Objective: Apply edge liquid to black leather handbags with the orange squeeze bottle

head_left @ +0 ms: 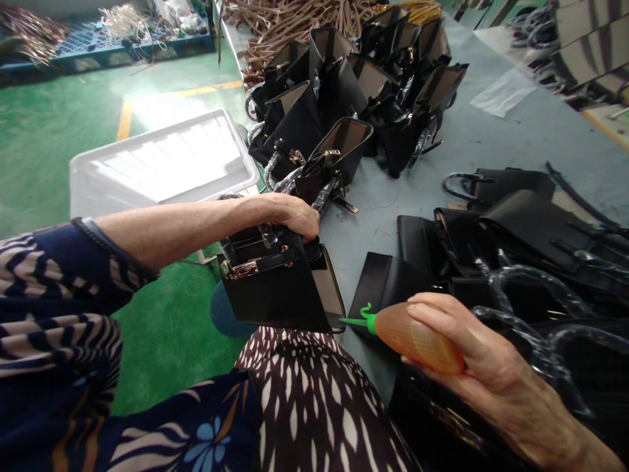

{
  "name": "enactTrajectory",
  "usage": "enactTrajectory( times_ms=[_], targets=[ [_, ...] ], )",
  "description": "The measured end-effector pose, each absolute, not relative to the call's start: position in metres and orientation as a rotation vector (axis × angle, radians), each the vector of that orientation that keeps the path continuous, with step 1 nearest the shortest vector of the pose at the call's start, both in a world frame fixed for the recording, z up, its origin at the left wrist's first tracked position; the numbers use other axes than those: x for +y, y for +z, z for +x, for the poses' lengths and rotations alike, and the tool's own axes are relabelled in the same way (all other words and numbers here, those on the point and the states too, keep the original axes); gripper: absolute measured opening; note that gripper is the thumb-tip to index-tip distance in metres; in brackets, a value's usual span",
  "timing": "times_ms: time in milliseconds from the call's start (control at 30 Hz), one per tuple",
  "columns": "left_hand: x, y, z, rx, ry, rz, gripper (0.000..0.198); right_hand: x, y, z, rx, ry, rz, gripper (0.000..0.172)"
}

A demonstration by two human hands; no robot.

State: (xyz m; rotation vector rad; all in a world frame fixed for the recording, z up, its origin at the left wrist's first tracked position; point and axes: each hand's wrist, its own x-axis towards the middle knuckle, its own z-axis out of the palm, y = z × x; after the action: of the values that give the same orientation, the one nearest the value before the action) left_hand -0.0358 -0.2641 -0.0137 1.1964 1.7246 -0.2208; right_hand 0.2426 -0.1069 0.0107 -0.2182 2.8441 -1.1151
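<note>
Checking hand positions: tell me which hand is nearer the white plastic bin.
Left. The left hand grips a black handbag just beside the white plastic bin; the right hand is farther off.

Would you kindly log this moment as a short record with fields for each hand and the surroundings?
left hand: left hand grips the top of a black handbag held at the table edge
right hand: right hand holds an orange squeeze bottle, green nozzle toward the handbag
table: grey table with standing black bags at the back, flat black pieces on the right
floor: white tray on green floor
</note>
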Motion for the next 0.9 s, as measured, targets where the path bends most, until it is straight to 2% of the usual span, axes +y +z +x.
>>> enactTrajectory(
  times_ms=[333, 533, 700, 900],
  targets=[
    [-0.266, -0.015, -0.037, 1.705, -0.29, 1.317, 0.022, -0.105, 0.008, 0.234, 3.001, -1.051, -0.258, 0.034],
    [-0.265, -0.016, -0.036, 1.676, -0.345, 1.368, 0.025, -0.104, 0.008, 0.229, 2.992, -1.092, -0.253, 0.037],
    [-0.265, -0.012, -0.035, 1.761, -0.228, 1.282, 0.021, -0.103, 0.006, 0.229, 2.991, -1.108, -0.225, 0.035],
    [-0.265, -0.007, -0.032, 1.889, -0.16, 1.28, 0.026, -0.103, -0.001, 0.232, 2.948, -1.139, -0.166, 0.035]
  ],
)
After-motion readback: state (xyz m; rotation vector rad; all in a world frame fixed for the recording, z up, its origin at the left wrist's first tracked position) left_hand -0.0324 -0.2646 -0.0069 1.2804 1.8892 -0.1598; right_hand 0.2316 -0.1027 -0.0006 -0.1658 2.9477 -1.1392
